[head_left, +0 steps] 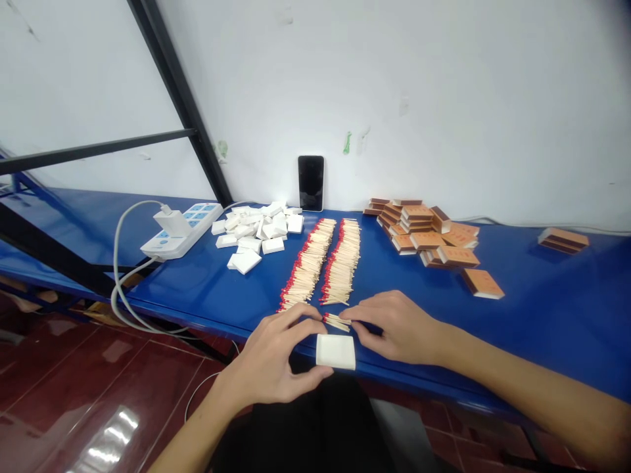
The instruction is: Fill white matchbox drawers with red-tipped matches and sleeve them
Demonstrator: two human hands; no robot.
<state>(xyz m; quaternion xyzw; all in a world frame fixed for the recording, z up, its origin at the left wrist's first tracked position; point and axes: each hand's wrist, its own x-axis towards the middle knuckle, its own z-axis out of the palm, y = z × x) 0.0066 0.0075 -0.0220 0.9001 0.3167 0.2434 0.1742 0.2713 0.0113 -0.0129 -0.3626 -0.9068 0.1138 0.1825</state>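
Observation:
My left hand [273, 358] holds a small white matchbox tray [336, 351] at the blue table's front edge, thumb under it and fingers curled over its left side. My right hand [397, 325] pinches a small bundle of red-tipped matches [338, 321] just above the tray. Two long rows of matches [325, 263] lie on the table right behind my hands.
A heap of white inner trays [259, 230] lies at the back left, beside a white power strip [180, 230] with a cable. Orange matchbox sleeves [428, 230] are piled at the back right, and more [562, 239] lie further right. A black phone [311, 182] leans on the wall.

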